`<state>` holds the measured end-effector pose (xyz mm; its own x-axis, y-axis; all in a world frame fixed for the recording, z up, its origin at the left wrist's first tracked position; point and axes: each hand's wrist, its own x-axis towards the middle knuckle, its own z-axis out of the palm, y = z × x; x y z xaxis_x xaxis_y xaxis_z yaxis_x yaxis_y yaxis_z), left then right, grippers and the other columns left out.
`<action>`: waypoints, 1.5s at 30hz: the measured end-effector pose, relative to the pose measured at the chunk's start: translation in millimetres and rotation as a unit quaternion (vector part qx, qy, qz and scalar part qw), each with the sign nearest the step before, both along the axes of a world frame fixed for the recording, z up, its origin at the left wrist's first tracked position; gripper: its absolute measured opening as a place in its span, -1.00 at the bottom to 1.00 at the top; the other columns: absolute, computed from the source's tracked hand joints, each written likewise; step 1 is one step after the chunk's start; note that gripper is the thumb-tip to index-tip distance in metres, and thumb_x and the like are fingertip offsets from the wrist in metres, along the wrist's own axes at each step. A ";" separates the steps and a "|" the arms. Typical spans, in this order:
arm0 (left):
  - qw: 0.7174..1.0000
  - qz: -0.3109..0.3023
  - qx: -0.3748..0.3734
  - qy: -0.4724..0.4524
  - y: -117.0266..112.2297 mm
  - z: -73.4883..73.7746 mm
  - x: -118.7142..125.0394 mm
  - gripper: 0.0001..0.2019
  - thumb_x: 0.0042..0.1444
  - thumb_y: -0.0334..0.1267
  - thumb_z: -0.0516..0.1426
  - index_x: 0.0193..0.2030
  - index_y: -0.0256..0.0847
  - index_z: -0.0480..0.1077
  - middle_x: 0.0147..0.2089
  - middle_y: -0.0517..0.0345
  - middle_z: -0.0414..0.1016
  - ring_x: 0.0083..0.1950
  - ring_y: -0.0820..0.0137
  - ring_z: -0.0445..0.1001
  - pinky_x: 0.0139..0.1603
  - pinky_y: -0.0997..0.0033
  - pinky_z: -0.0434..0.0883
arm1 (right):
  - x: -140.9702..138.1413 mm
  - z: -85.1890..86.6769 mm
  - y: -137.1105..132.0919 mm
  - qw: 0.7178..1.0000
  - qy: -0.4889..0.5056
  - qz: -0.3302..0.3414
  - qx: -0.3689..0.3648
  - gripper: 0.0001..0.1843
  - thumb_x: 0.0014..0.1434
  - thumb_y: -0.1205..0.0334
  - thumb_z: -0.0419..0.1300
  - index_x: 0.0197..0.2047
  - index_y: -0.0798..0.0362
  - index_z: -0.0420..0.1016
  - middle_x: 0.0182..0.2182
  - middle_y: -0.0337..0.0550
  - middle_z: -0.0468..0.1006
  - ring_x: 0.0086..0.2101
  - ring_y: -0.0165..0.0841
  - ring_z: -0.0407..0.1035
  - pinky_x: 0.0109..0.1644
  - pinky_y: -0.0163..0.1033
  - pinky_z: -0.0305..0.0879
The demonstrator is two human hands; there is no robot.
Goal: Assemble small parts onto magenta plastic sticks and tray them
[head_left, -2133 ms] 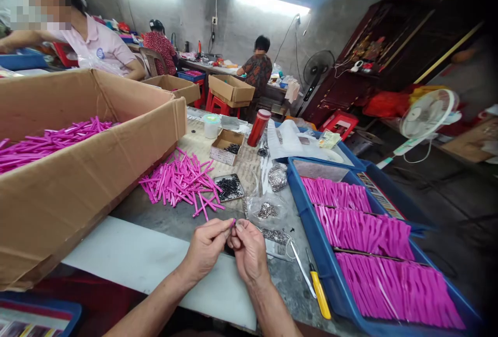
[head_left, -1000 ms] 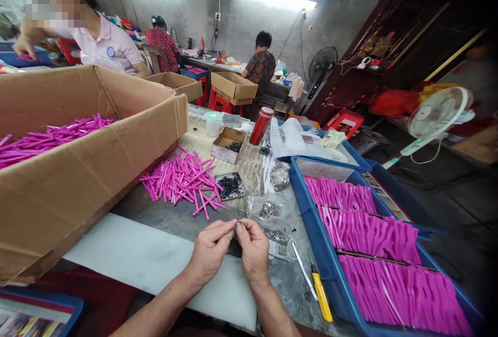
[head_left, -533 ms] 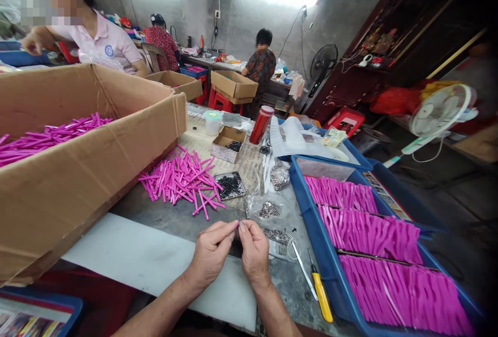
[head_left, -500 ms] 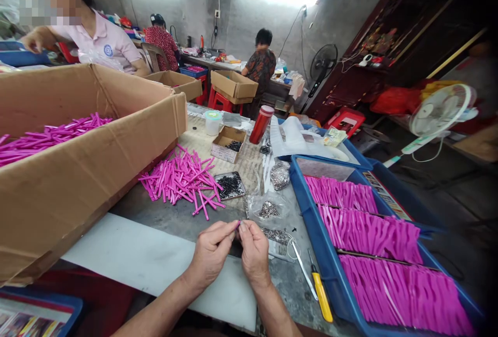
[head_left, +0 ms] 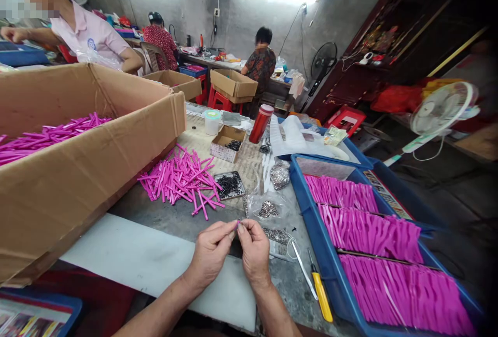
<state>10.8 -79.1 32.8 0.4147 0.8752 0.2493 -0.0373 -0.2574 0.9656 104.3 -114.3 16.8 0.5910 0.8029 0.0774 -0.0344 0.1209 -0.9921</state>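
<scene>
My left hand [head_left: 210,254] and my right hand [head_left: 254,250] meet fingertip to fingertip above the grey table, both pinched on a small pink stick [head_left: 237,224] whose tip shows between them. A loose pile of pink sticks [head_left: 181,179] lies just beyond my hands. Beside it sits a small tray of dark little parts [head_left: 229,185]. Clear bags of small metal pieces [head_left: 267,209] lie right of my hands. A blue tray [head_left: 311,223] at the right holds rows of pink sticks [head_left: 361,228].
A big cardboard box [head_left: 78,171] with pink sticks stands at the left. A yellow-handled screwdriver [head_left: 321,290], tweezers [head_left: 301,269], a small carton [head_left: 227,145], a red bottle [head_left: 261,124] and a white cup [head_left: 212,122] lie on the table. Other people work behind; a fan [head_left: 441,111] stands right.
My hands stay pinched together on the pink stick, shifting only slightly. The person at the far left has leaned further left.
</scene>
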 end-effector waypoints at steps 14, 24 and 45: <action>1.000 0.005 -0.009 -0.008 -1.0 -1.9 -0.6 -0.76 -0.04 -0.41 0.04 -0.24 -0.28 0.47 -0.57 0.22 0.22 -0.59 0.55 0.19 -0.60 0.58 0.24 | 1.5 -1.6 0.4 1.000 -0.004 0.014 0.008 -0.84 -0.04 0.17 0.10 -0.51 0.08 0.28 -0.60 -0.31 0.24 -0.55 -0.47 0.12 -0.47 -0.36 0.10; 1.000 0.003 0.015 -0.005 -3.9 -3.1 -1.0 -0.75 -0.03 -0.41 0.03 -0.22 -0.25 0.46 -0.53 0.18 0.28 -0.54 0.53 0.23 -0.58 0.59 0.26 | -0.9 0.2 -1.5 0.999 -0.025 0.033 0.005 -0.77 0.04 0.14 0.00 -0.55 0.08 0.23 -0.63 -0.33 0.17 -0.56 -0.47 0.07 -0.49 -0.36 0.05; 1.000 0.010 0.017 -0.001 -2.9 -8.0 -2.3 -0.75 -0.03 -0.42 0.02 -0.22 -0.26 0.46 -0.51 0.15 0.34 -0.50 0.49 0.30 -0.52 0.56 0.30 | -1.5 -4.9 1.4 0.994 0.067 0.086 0.008 -0.71 0.05 0.09 -0.02 -0.59 0.06 0.11 -0.64 -0.36 0.06 -0.60 -0.51 -0.02 -0.55 -0.38 -0.02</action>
<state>8.5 -82.0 24.8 0.3975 0.8738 0.2801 -0.0331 -0.2914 0.9560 102.8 -112.9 11.9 0.4512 0.8922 0.0211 -0.1873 0.1178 -0.9752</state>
